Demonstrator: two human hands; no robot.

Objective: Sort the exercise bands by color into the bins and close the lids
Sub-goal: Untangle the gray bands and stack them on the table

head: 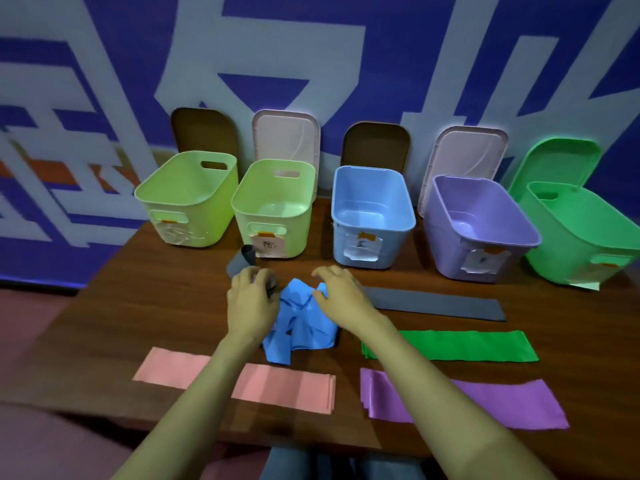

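A crumpled blue band (pixel 301 323) lies mid-table between my hands. My left hand (pixel 252 299) curls round a dark grey band (pixel 240 259) at its left end. My right hand (pixel 341 292) pinches the top of the blue band. The grey band (pixel 440 304) runs flat to the right. A green band (pixel 460 345), a purple band (pixel 502 403) and a pink band (pixel 277 384) lie flat nearer me. Behind stand two yellow-green bins (pixel 187 202) (pixel 273 206), a blue bin (pixel 372 216), a purple bin (pixel 481 230) and a green bin (pixel 581 237), all without lids on.
Lids lean on the wall behind the bins: two brown (pixel 204 131) (pixel 377 143), two pale pink (pixel 285 135) (pixel 467 150), one green (pixel 557 161). The brown table (pixel 156 306) ends close to me. My knees show below its front edge.
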